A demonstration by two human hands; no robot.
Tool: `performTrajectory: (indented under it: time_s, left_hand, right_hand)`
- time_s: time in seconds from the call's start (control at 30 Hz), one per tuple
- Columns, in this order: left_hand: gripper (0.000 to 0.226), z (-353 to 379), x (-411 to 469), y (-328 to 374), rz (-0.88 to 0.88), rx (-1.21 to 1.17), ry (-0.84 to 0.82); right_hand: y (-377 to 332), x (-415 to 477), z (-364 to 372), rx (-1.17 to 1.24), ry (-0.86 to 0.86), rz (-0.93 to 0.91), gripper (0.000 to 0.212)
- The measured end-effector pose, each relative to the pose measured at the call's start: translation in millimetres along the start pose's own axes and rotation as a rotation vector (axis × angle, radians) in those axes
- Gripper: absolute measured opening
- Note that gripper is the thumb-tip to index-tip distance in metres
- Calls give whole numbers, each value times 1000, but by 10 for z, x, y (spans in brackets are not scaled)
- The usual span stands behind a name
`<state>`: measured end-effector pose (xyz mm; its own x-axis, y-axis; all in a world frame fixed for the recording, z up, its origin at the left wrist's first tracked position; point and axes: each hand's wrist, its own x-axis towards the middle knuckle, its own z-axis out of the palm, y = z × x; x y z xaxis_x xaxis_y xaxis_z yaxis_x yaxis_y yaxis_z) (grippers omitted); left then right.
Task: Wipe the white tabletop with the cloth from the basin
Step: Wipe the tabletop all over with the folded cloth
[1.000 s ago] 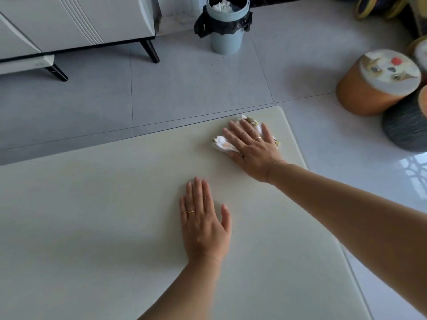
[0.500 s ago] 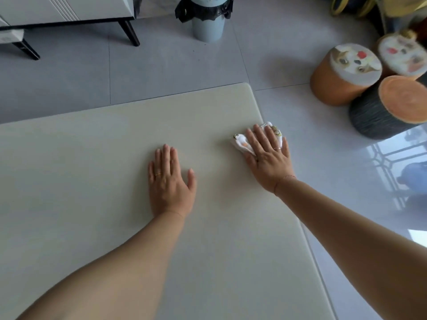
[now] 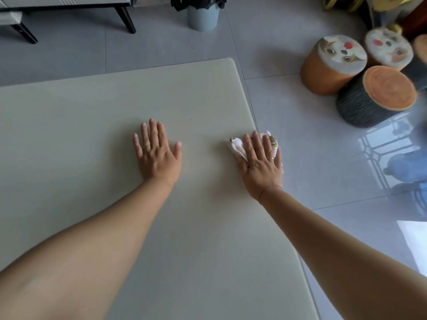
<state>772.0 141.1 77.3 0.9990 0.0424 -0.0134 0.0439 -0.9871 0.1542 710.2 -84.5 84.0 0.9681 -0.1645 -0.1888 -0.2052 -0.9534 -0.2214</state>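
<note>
The white tabletop fills the left and middle of the head view. My right hand presses flat on a small white patterned cloth at the table's right edge, with part of the cloth hanging past the rim. My left hand lies flat on the tabletop to the left of it, fingers spread, holding nothing. No basin is in view.
Round stools stand on the tiled floor to the right: an orange one with a cat face, a dark one with an orange top and others behind. A grey bin and a cabinet leg are at the back.
My right hand has slid the cloth from the table's far right corner back along the right edge toward me. My left hand stays flat on the tabletop. The camera has tilted.
</note>
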Motion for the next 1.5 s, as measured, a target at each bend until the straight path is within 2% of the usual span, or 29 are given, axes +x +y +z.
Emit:
performTrajectory:
  time_s: [0.07, 0.27, 0.47, 0.67, 0.83, 0.9, 1.03, 1.07, 1.23, 1.3, 1.43, 1.5]
  left_hand:
    - [66, 2, -351, 101, 23, -41, -8]
    - [64, 12, -1639, 431, 81, -97, -25]
    - [63, 74, -2466, 511, 57, -59, -83]
    - [65, 80, -2468, 523, 24, -75, -66]
    - [65, 94, -2465, 538, 16, -83, -45]
    - [65, 96, -2474, 541, 17, -79, -39]
    - [65, 88, -2467, 538, 14, -85, -36]
    - [65, 90, -2466, 539, 14, -86, -35]
    - [66, 101, -2461, 547, 19, -92, -42]
    - [66, 108, -2460, 542, 21, -98, -35]
    - [66, 99, -2475, 524, 36, -96, -41]
    - [66, 102, -2481, 520, 41, -86, -60]
  right_hand:
    - [-62, -182, 40, -5, 7, 32, 57]
    - [201, -716, 46, -66, -37, -253, 58]
    - [281, -1049, 100, -25, 11, -96, 57]
    - [586, -1514, 77, -46, -65, -342, 58]
    - [494, -1769, 136, -9, -58, -72, 62]
    - [432, -1987, 202, -23, -40, -105, 61]
    - [657, -2136, 191, -61, -44, -341, 57]
    - [704, -2142, 177, -62, -37, -336, 57]
    - [532, -2455, 234, 0, 2, -71, 60]
    - [511, -2676, 314, -11, 1, -114, 60]
    - [773, -2859, 296, -77, -34, -359, 61]
    - [849, -2891, 265, -70, -29, -258, 59]
